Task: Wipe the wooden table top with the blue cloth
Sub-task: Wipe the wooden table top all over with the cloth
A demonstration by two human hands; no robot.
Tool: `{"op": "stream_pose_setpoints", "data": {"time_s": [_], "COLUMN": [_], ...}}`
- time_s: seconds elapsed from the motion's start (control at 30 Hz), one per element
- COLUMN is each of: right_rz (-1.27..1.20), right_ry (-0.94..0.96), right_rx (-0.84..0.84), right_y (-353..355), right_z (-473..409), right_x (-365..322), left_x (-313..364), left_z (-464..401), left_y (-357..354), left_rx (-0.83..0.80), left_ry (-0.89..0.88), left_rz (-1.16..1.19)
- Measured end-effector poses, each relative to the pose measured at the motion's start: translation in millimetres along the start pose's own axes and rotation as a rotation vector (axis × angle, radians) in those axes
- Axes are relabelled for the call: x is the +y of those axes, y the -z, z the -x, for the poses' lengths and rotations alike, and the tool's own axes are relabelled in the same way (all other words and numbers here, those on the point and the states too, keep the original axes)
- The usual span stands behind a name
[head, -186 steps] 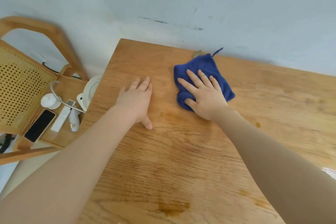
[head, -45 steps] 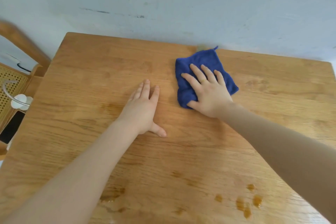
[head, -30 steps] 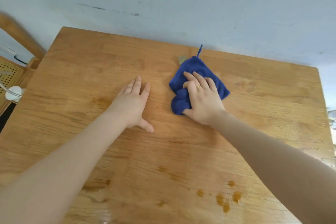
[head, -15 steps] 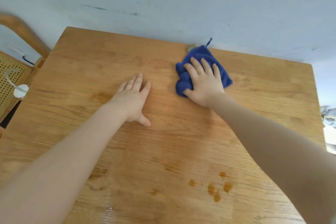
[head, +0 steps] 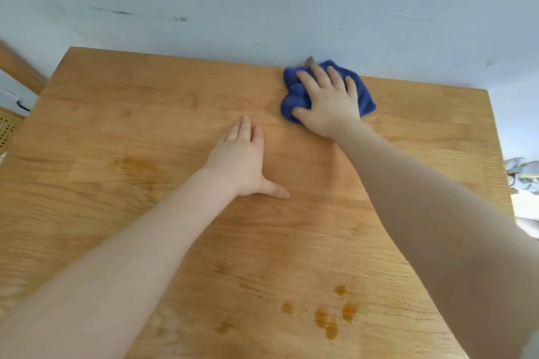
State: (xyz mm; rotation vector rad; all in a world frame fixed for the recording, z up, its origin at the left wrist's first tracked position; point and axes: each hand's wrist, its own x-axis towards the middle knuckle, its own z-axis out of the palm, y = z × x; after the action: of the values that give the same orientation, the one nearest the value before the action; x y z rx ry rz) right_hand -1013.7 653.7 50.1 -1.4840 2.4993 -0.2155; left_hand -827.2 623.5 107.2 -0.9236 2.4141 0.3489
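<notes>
The blue cloth (head: 291, 102) lies bunched on the wooden table top (head: 145, 125), pushed against the far edge where the table meets the wall. My right hand (head: 329, 102) presses flat on the cloth with fingers spread, covering most of it. My left hand (head: 245, 163) rests palm down on the bare wood, to the left of and nearer than the cloth, holding nothing. Dark damp spots (head: 332, 318) mark the near part of the top, and a faint stain (head: 137, 169) shows at the left.
A pale blue wall (head: 262, 3) runs right behind the table. Part of a wooden chair with a cane panel (head: 11, 122) stands beyond the left edge. The table's right edge (head: 495, 140) drops off, with patterned fabric (head: 525, 175) past it.
My right hand has pushed the cloth farther away until it reaches the wall edge, bunching it more. My left hand stays planted on the wood. The view has shifted slightly to the right.
</notes>
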Motion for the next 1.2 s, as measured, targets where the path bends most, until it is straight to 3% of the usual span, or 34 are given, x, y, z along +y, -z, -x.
{"op": "stream_pose_setpoints", "data": {"time_s": [0.13, 0.23, 0.47, 0.73, 1.0, 1.2], "right_rz": [0.046, 0.05, -0.007, -0.011, 0.009, 0.083], "right_ry": [0.173, 0.251, 0.072, 0.25, -0.033, 0.078], "right_rx": [-0.012, -0.014, 0.01, 0.027, 0.05, -0.066], "right_y": [-10, -9, 1, -12, -1, -1], "right_z": [69, 71, -2, 102, 13, 95], "right_x": [-7, -2, 6, -1, 23, 5], "left_x": [10, 7, 5, 11, 6, 8], "left_z": [0, -3, -6, -1, -9, -2], "left_y": [-6, -10, -14, -6, -14, -8], "left_rx": [0.038, 0.043, 0.044, 0.023, 0.042, 0.028], "left_ry": [0.039, 0.037, 0.039, 0.064, 0.047, 0.04], "left_rz": [0.006, 0.043, 0.064, 0.079, 0.051, 0.058]}}
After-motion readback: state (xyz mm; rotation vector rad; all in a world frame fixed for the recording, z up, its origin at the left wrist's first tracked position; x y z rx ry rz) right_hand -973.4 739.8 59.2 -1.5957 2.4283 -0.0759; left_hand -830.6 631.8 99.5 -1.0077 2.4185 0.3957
